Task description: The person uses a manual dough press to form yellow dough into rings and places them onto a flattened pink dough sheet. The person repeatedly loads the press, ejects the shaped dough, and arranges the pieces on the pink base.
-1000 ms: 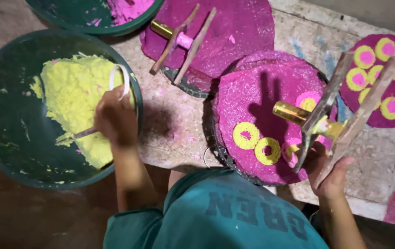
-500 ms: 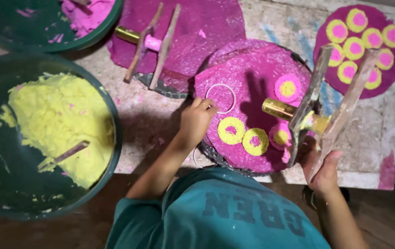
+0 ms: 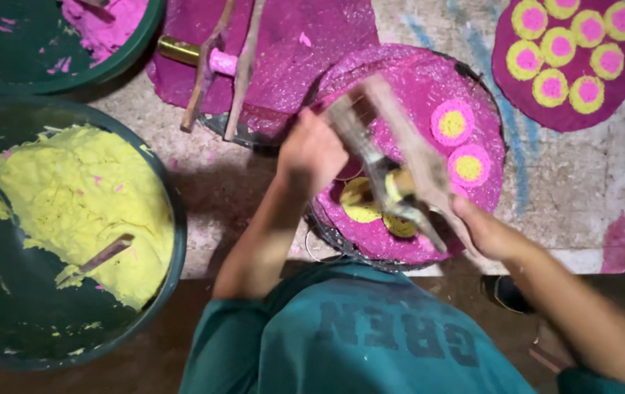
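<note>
Head view only: left hand (image 3: 314, 152) is curled, fingers pressed onto the round magenta-coated disc (image 3: 429, 87), right by the yellow discs. Right hand (image 3: 482, 232) grips the two-pronged wooden-handled press (image 3: 393, 164), tilted and blurred. Risk, I reckon: the prongs could smear the pink-and-yellow circles (image 3: 461, 144) if it drops crooked.

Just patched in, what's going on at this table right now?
A person in a teal shirt works over a round magenta-coated disc bearing yellow circles. The right hand grips a two-handled wooden press tool, blurred, above the disc's near yellow patches. The left hand rests on the disc beside the tool. A dark green basin of yellow paste with a stick in it sits off to the side; a finished magenta sheet with yellow-pink rings lies apart at the table's far corner.
</note>
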